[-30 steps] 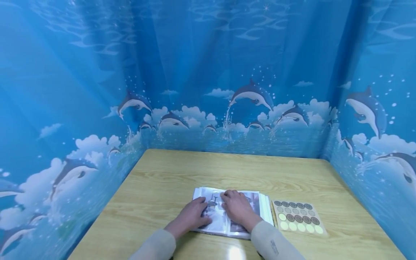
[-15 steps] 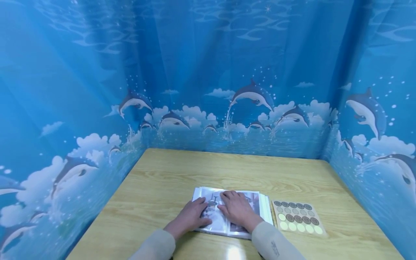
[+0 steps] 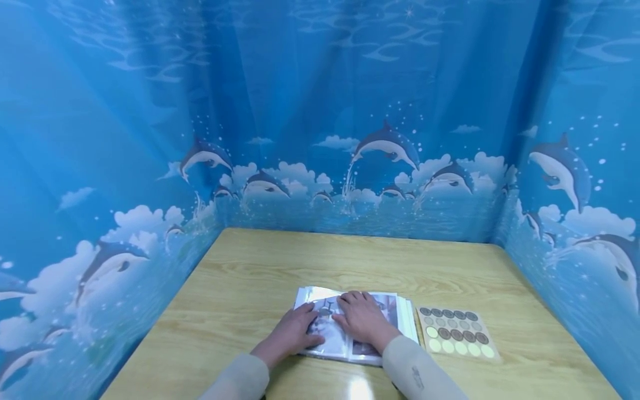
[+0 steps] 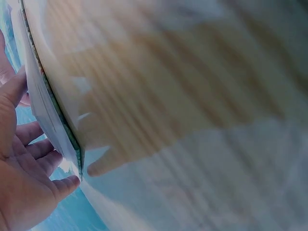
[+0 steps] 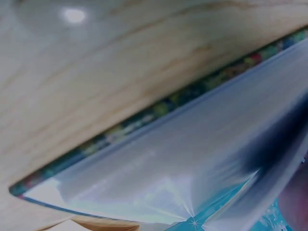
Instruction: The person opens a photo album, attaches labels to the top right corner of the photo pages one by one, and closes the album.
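Hardly anything has shifted since half a second ago: left hand (image 3: 294, 331) and right hand (image 3: 365, 318) rest on the open album (image 3: 332, 345), lower centre of the head view. Left fingers (image 4: 41, 149) spread loosely; right fingers (image 3: 358, 299) lie close together.

sticker sheet (image 3: 457, 329), wooden table (image 3: 350, 258), dolphin curtain (image 3: 320, 111)

The hands (image 3: 295, 331) (image 3: 364, 318) hide parts of the album (image 3: 334, 338), while the head view's lower edge crops both sleeves (image 3: 241, 378) (image 3: 419, 371).

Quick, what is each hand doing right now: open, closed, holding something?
Left hand: open, resting on the left page of the album.
Right hand: open, resting near the album's middle.
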A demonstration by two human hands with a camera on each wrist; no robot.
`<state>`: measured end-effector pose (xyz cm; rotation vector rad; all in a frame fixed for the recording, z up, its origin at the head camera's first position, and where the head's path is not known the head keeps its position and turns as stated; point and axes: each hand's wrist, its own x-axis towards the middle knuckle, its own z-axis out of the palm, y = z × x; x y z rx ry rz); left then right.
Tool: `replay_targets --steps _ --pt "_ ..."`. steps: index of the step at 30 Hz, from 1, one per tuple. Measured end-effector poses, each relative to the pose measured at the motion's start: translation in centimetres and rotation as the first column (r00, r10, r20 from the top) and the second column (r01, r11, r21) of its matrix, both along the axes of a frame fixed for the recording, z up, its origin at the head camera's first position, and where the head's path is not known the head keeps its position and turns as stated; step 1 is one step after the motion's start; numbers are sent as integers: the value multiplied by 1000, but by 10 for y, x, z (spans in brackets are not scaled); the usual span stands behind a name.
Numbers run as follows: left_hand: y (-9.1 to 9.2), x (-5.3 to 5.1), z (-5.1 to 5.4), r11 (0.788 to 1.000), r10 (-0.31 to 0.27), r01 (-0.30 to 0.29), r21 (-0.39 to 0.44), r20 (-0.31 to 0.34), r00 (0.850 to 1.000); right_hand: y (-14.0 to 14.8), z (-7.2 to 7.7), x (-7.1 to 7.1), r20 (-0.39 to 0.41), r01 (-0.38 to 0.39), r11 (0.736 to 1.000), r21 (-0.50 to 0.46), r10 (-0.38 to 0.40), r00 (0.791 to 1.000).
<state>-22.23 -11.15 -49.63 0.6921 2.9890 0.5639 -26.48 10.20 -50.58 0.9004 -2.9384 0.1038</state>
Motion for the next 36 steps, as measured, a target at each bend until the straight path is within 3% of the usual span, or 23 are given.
replay_targets --steps 18,36 --pt "2 -5 0 1000 8 -7 -5 34 999 -5 1 5 8 58 998 -24 -58 998" --pt "2 -3 -1 1000 13 -13 9 49 999 -5 6 4 24 59 998 -26 -59 998"
